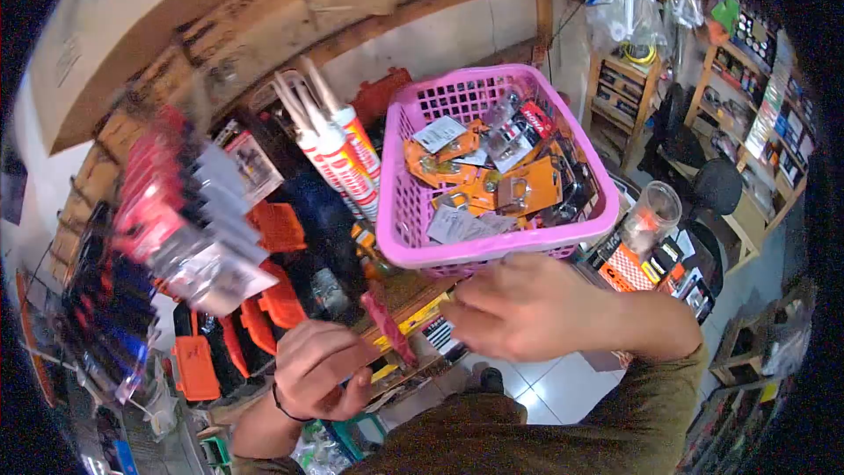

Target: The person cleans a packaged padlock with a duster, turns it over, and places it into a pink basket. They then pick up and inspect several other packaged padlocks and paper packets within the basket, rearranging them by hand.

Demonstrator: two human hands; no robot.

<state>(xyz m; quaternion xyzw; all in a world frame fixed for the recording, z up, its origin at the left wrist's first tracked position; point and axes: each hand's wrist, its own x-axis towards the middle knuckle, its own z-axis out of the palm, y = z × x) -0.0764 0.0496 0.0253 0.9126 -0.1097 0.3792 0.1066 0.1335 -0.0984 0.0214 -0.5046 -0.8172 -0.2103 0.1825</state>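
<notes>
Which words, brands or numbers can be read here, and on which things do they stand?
None can be read.
White sealant tubes with red print: blurred.
Orange and white packets in the pink plastic basket: too small.
Red and grey hanging blister packs: blurred.

Both hands (pixel 422 343) on a red-handled tool (pixel 389 327) below a pink basket (pixel 413 211).

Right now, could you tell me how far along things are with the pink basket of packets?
Done: the pink basket already holds a pile of orange carded packets. In hand: the left hand pinches a small reddish item, and the right hand hovers just below the basket's front rim; what it holds is blurred. Left: hanging packs and sealant tubes remain beside the basket.
</notes>
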